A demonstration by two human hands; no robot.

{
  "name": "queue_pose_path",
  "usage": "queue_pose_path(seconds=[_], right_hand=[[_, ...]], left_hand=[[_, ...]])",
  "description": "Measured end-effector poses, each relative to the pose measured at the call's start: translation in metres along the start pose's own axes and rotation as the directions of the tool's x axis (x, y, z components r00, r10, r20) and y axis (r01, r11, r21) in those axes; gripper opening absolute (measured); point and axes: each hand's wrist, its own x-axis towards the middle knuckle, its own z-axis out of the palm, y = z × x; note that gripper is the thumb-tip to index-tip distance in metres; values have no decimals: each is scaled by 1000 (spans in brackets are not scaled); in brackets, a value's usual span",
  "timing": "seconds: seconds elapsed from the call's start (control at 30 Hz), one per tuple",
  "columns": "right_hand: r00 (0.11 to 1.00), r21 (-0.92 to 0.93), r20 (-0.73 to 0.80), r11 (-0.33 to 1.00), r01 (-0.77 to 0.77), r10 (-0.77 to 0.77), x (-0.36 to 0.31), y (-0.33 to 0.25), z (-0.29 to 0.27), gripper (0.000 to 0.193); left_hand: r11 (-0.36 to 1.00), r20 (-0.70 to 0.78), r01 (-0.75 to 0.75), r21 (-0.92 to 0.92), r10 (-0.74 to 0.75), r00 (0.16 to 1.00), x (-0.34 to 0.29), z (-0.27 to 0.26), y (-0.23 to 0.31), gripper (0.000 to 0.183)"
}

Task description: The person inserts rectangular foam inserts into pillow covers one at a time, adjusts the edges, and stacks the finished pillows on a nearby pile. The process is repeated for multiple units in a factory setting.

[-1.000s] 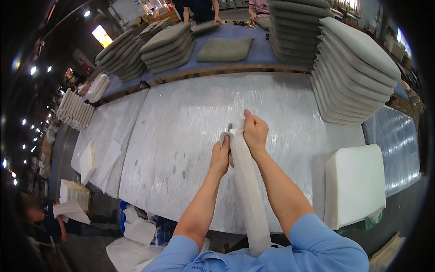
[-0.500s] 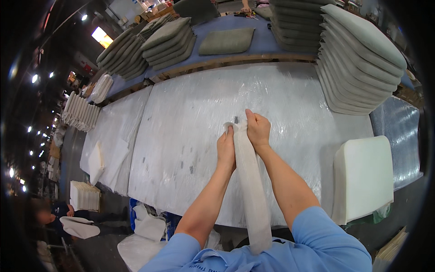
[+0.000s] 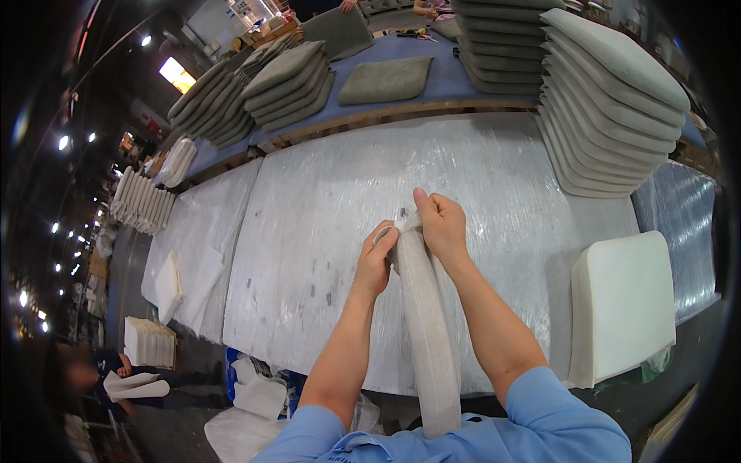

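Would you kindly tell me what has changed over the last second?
At the blue table, a grey-green cushion that lay nearly flat now stands tilted up, a co-worker's hand at its top edge. At lower left, a white sheet now shows two lobes. The left hand and right hand still grip the pale fabric piece.

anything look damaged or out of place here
Small dark patches stand out on the pale plastic-wrapped table, left of centre; scuffs or tears, I can't tell. Farther left, a thin white sheet and white pad lie loosely askew. The held pale cushion shows no obvious damage.
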Motion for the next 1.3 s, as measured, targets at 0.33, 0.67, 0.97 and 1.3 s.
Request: queue_pose_path(seconds=[0.33, 0.67, 0.97, 1.3], right_hand=[[971, -530, -85, 835, 147, -224, 39, 9, -5, 32], [998, -563, 5, 825, 50, -57, 54, 19, -3, 24], [971, -242, 200, 967, -81, 132, 41, 10, -28, 56], [990, -384, 46, 912, 142, -135, 20, -1, -9, 48]], left_hand=[[991, -207, 124, 42, -113, 972, 12, 56, -13, 42], [979, -235, 186, 87, -162, 959, 16, 62, -6, 42], [983, -200, 171, 68, -155, 968, 3, 44, -10, 60], [997, -280, 65, 51, -48, 959, -11, 59, -18, 64]])
